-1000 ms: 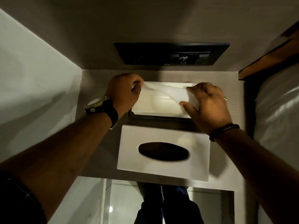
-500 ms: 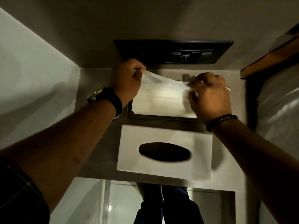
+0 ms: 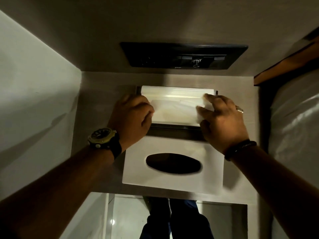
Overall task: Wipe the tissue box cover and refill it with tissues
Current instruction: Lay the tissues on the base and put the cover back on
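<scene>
A white stack of tissues (image 3: 176, 107) sits in a dark recessed tray (image 3: 172, 131) in the grey shelf. My left hand (image 3: 133, 114) pinches the top tissue at its left end, and my right hand (image 3: 222, 121) pinches it at the right end, laying it flat on the stack. The white tissue box cover (image 3: 172, 180), with its dark oval slot (image 3: 173, 163), lies flat on the shelf just in front of the tray, touching nothing I hold.
A dark switch panel (image 3: 183, 56) with a small knob is set in the back wall. A pale wall (image 3: 34, 83) closes the left side. White bedding (image 3: 296, 121) and a wooden edge (image 3: 284, 66) bound the right. The shelf's front edge (image 3: 172, 195) drops to floor.
Both hands have come down toward me, lowering the top tissue from its raised position onto the stack. The cover has stayed in place.
</scene>
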Motion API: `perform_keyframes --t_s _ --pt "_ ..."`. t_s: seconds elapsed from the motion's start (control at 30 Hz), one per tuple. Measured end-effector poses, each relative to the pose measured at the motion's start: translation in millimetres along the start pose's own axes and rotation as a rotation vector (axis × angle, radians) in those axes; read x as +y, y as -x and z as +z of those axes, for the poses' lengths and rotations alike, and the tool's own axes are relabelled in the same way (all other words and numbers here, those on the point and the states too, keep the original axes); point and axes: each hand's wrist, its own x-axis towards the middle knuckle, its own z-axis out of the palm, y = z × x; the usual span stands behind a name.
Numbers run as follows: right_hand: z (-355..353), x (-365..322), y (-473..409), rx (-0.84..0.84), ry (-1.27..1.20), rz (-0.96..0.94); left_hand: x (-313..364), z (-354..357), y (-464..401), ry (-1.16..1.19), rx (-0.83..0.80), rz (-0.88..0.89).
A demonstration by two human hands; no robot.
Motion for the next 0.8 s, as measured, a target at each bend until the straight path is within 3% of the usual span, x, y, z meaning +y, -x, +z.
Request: perform_keyframes --t_s 0.2,0.37,0.6,0.67,0.8 --pt "-0.6 -15.6 8.6 0.129 -0.124 0.039 12.1 -11.0 -4.2 0.016 0.059 -0.033" --pt "0.6 -20.4 -2.5 0.174 -0.037 0.007 15.9 -14.6 -20.6 -0.121 -0.058 0.004" --pt "1.0 -13.9 8.9 0.124 -0.145 -0.039 9.9 -8.1 -4.4 -0.049 -0.044 0.085" --pt "0.1 -20.5 5.7 0.051 -0.145 -0.033 12.7 -2.7 -5.5 0.01 -0.072 0.081" --pt "10.1 -24.7 -2.5 -0.3 0.046 -0.065 8.8 14.9 -6.3 -0.123 -0.355 0.11"
